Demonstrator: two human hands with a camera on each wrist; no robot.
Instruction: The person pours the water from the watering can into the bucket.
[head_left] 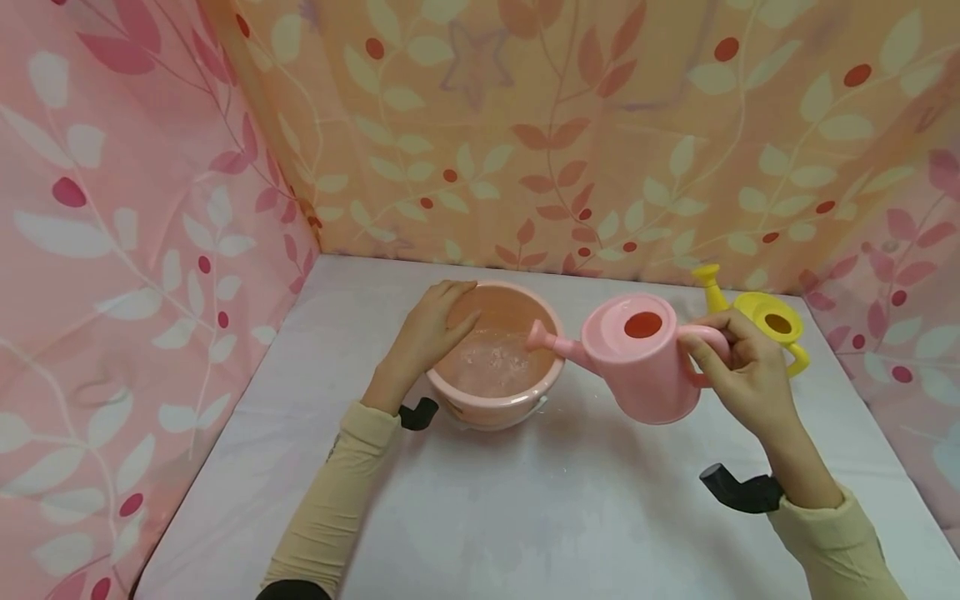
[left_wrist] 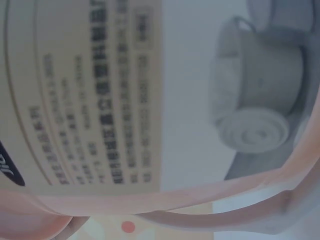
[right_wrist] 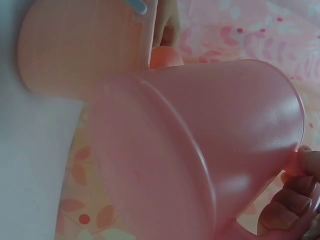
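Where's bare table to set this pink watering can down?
Most open: the table, nearside of the bucket, between left sleeve and right sleeve. Another patch: between left sleeve and the left-hand curtain. Crowded: right of the bucket, where the right hand grips the pink watering can with the yellow watering can behind.

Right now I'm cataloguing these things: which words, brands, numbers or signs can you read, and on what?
"Made in China", faint: label on the bucket.
"塑料制品", blurred: same label.
"Ji", perhaps: its cut-off dark logo.
Other label print: too blurred to read.
Pink watering can, yellow watering can: no text visible.
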